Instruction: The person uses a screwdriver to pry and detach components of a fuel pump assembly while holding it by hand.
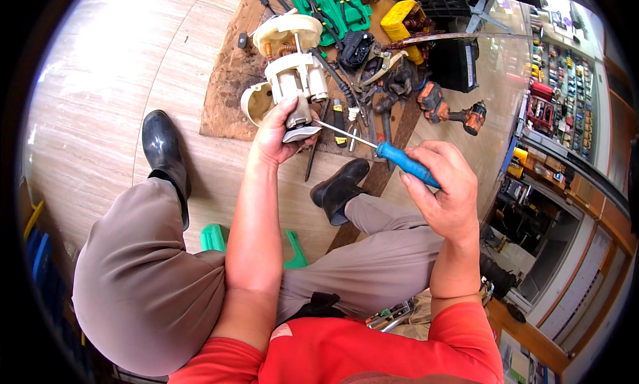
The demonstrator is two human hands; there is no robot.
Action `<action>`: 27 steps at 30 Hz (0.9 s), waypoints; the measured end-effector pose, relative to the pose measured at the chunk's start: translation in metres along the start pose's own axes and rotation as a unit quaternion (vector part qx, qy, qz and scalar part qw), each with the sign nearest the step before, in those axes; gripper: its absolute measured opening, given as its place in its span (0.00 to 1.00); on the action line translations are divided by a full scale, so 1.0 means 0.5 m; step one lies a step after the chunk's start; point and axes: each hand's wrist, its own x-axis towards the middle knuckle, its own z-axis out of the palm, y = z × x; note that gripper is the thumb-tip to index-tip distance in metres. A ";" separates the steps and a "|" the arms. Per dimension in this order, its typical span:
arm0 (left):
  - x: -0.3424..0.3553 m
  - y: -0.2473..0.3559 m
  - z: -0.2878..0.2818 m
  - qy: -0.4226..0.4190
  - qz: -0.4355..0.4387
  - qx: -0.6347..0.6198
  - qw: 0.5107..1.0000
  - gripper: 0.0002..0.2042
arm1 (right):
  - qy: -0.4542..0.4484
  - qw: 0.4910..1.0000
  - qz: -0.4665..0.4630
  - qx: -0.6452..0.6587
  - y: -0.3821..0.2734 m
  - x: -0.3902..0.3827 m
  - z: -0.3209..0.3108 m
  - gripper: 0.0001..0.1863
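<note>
While our left hand (273,135) curls around the lower part of the cream plastic assembly (291,74), our right hand (444,184) pinches the blue handle of a screwdriver (401,161), whose tip points to this same part; if it touches, we cannot tell. We see the assembly over the stained brown sheet (223,94), near the yellow-and-black tool (339,123).

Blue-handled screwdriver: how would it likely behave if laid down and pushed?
The blue-handled screwdriver is probably stiff: its metal shaft looks straight. The balance likely sits toward the handle, which is far thicker than the shaft. That rounded-looking handle might roll.
</note>
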 end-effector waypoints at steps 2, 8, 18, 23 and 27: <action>-0.003 0.002 0.009 -0.005 0.001 -0.015 1.000 0.18 | -0.002 1.000 0.000 -0.001 0.000 0.000 -0.001 0.18; -0.001 -0.003 0.010 -0.006 -0.004 -0.035 0.999 0.18 | 0.007 1.000 0.005 0.006 0.000 -0.004 0.001 0.18; 0.003 0.008 0.000 -0.031 -0.063 -0.107 0.992 0.35 | 0.000 1.000 0.009 0.001 0.003 -0.007 0.007 0.17; 0.004 0.007 0.003 -0.032 -0.058 -0.113 0.991 0.37 | 0.007 1.000 0.024 0.004 0.003 -0.010 0.011 0.18; 0.006 0.006 0.003 -0.041 -0.055 -0.103 0.992 0.38 | 0.010 1.000 0.024 0.002 0.001 -0.009 0.014 0.18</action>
